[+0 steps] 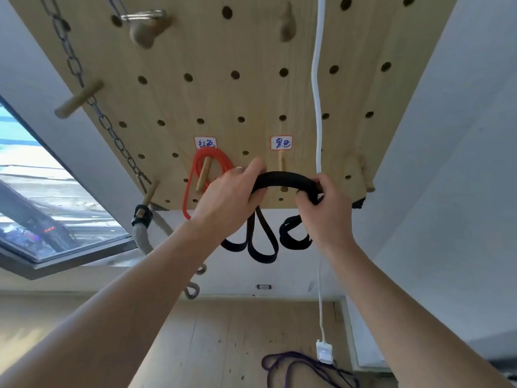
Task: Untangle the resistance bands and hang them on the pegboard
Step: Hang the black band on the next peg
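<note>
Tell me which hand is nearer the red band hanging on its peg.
Left. The left hand sits right beside the red band, overlapping its right strand; the right hand is farther right.

Lighting: bright, even daylight; source, the window (56, 208) at left, its panes glaring pale; shadows soft and faint on the pegboard (223, 102); wide-angle distortion bends walls and board edges outward; upper pegs and forearms near the frame edges slightly blurred; overall sharpness moderate.
</note>
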